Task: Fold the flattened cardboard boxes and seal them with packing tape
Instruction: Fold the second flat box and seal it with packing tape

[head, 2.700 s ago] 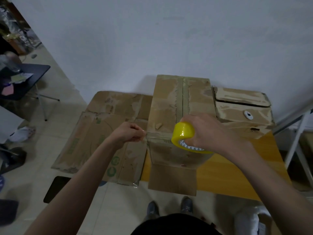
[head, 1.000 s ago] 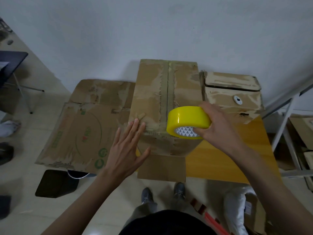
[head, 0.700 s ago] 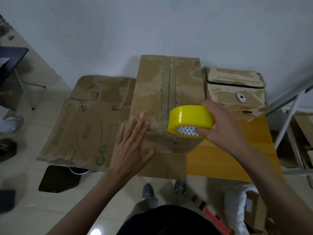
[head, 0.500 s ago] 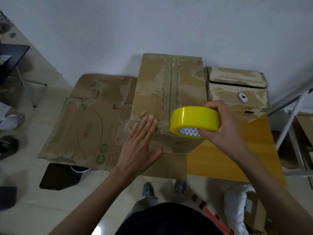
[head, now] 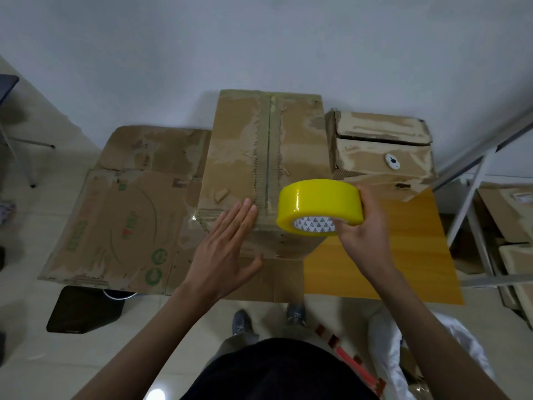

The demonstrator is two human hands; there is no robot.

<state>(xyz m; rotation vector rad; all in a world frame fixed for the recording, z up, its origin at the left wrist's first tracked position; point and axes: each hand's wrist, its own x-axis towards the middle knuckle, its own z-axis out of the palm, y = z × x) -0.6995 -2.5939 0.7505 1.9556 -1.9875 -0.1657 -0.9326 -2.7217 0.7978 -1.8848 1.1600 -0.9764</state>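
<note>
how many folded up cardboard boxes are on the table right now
2. The tall box stands mid-table under the left hand, beside the tape roll. The smaller box sits right of it, against the wall. Others may be hidden.

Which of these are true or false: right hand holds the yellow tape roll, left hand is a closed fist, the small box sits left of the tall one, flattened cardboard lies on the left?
1. The right hand grips the yellow roll of packing tape. True.
2. The left hand is a closed fist. False: its fingers are straight, on the tall folded cardboard box.
3. The small worn cardboard box sits left of the tall one. False: right.
4. Flattened printed cardboard lies left. True.
</note>
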